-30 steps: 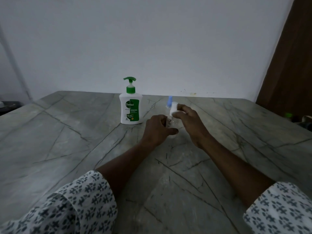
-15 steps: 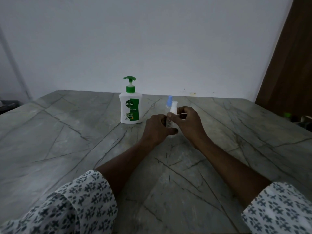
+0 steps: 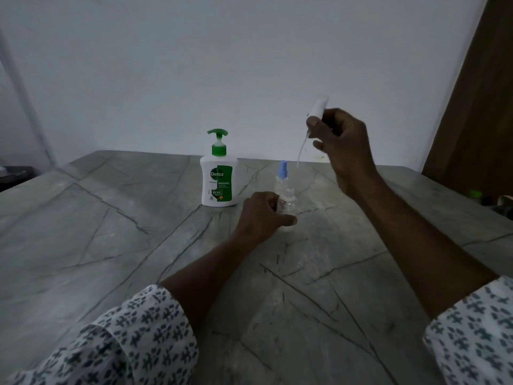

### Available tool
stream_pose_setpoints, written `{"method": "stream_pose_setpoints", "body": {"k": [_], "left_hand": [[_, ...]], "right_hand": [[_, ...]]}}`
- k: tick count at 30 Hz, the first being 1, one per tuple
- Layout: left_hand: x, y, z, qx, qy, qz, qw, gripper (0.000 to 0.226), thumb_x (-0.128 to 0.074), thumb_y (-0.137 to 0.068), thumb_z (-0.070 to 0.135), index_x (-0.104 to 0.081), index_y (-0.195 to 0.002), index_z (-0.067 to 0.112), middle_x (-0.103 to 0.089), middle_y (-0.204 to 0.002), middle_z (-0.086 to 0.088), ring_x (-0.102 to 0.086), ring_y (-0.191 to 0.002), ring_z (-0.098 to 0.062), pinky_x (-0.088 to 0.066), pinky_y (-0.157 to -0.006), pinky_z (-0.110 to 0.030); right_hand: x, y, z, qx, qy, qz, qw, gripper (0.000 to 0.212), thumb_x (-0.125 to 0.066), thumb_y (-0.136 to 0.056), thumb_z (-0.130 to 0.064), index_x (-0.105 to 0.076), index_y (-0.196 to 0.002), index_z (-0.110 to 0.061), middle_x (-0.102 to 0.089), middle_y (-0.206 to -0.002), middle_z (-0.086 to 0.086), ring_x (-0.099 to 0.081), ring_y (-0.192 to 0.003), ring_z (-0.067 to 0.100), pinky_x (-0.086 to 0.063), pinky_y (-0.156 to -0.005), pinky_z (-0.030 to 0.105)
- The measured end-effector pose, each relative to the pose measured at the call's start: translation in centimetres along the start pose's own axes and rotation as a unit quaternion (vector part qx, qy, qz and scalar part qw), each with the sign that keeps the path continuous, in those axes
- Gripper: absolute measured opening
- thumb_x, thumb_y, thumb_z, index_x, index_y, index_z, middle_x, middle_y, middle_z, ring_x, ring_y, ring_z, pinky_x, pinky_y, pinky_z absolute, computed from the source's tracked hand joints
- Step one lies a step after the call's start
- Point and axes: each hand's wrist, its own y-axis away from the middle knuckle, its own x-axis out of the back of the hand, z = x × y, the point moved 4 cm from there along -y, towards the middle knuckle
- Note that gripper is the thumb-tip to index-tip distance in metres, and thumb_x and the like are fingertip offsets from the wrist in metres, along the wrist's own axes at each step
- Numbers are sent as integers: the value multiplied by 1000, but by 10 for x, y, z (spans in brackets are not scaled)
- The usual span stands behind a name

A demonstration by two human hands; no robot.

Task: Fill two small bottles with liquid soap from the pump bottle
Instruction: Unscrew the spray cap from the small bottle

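A white pump bottle (image 3: 219,181) with a green pump and label stands upright on the grey marble table (image 3: 111,232). My left hand (image 3: 262,215) grips a small clear bottle (image 3: 288,202) standing on the table, its neck uncovered. My right hand (image 3: 341,147) is raised above and to the right, pinching that bottle's white spray top (image 3: 317,107), whose thin tube hangs down free of the bottle. A second small clear bottle (image 3: 281,176) with a blue spray top stands just behind the first, to the right of the pump bottle.
A pale wall runs behind the table's far edge. A brown wooden panel (image 3: 480,107) stands at the right. Small dark items, one with a green cap (image 3: 476,193), lie past the table's right edge, and a dark object (image 3: 14,173) sits at the far left.
My right hand has lifted the white spray top out of the small bottle and up to the right. My left hand stays on the bottle.
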Motion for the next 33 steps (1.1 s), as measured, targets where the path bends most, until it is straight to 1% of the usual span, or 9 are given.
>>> {"method": "stream_pose_setpoints", "body": {"k": [1, 3, 5, 7, 10, 14, 23, 29, 33], "left_hand": [[1, 1, 0, 0, -2, -4, 1000, 39, -91, -71, 25, -75, -100, 5, -77, -92, -8, -72, -82, -22, -56, -73, -32], [1, 3, -1, -4, -4, -15, 1000, 39, -90, -71, 26, -74, -101, 6, -76, -91, -8, -68, -75, -17, -53, -68, -26], [2, 6, -2, -11, -2, -21, 1000, 41, -91, -70, 26, -74, -103, 8, -75, -87, -2, -61, -67, -6, -45, -59, -13], [4, 7, -2, -12, 12, -26, 1000, 52, -93, -67, 26, -70, -111, 12, -74, -92, 2, -64, -72, -1, -47, -62, -10], [5, 7, -4, 3, 32, -38, 999, 64, -94, -64, 25, -61, -118, 14, -73, -106, -1, -70, -90, -13, -59, -82, -32], [3, 6, -5, 0, 23, -36, 999, 57, -95, -63, 27, -62, -108, 14, -73, -101, 0, -70, -91, -16, -60, -87, -41], [2, 3, -6, 2, 14, -39, 999, 62, -94, -64, 30, -60, -113, 15, -71, -105, 0, -68, -93, -15, -59, -87, -39], [4, 0, -8, 12, 12, -59, 998, 82, -96, -59, 37, -53, -125, 18, -70, -110, -3, -68, -96, -17, -59, -89, -42], [6, -3, -7, 20, 14, -83, 996, 92, -97, -57, 40, -49, -132, 19, -68, -111, -1, -68, -99, -17, -58, -92, -46]], "right_hand": [[4, -5, -3, 12, 15, 5, 1000, 7, -68, -88, -23, -69, -93, -18, -71, -86, -1, -65, -80, 9, -52, -77, 30], [13, -11, 1, 45, 119, 0, 992, 18, -69, -86, -23, -70, -102, -14, -72, -92, -1, -65, -81, 10, -51, -76, 22], [16, -8, 20, 88, 266, -45, 959, 25, -70, -86, -20, -70, -110, -11, -70, -96, 2, -64, -84, 13, -48, -76, 18], [15, 2, 55, 106, 378, -118, 912, 28, -70, -87, -20, -69, -112, -9, -69, -96, 9, -63, -85, 22, -46, -77, 28], [9, 23, 103, 89, 467, -217, 853, 25, -66, -89, -27, -69, -109, -12, -67, -95, 10, -63, -86, 28, -46, -76, 36], [-13, 40, 123, 140, 491, -282, 812, 20, -66, -84, -24, -70, -98, -11, -67, -86, 12, -64, -79, 33, -46, -71, 39], [-11, 38, 134, 87, 434, -248, 862, 36, -72, -83, -22, -62, -116, -13, -70, -102, 4, -64, -91, 22, -52, -81, 44], [-3, 36, 140, 63, 428, -218, 875, 56, -77, -80, -27, -56, -129, -9, -65, -117, 8, -61, -104, 24, -50, -88, 42], [4, 34, 136, 47, 404, -197, 892, 53, -75, -82, -22, -55, -129, -10, -63, -121, 7, -60, -107, 21, -50, -92, 37]]}}
